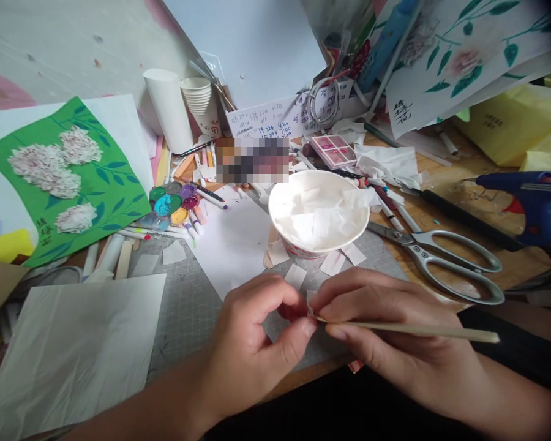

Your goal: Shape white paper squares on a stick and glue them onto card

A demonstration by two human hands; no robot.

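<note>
Between the fingers of my right hand (390, 324) lies a thin pale wooden stick (454, 332), its thick end pointing right. The stick's tip meets the pinched thumb and forefinger of my left hand (257, 324). A small piece of white paper (310, 300) shows at that tip, mostly covered by the fingers. Just beyond the hands stands a white paper bowl (319, 245) holding thin white paper pieces (312, 225). Small white paper squares (332, 263) lie on the grey cutting mat (188, 306) around the bowl's base.
Scissors (441, 257) lie right of the bowl, with a blue glue gun (537, 202) farther right. At left are a white sheet stack (82, 343) and a green flower picture (119, 202). Paint pots (174, 202), markers and paper cups (197, 101) crowd the back.
</note>
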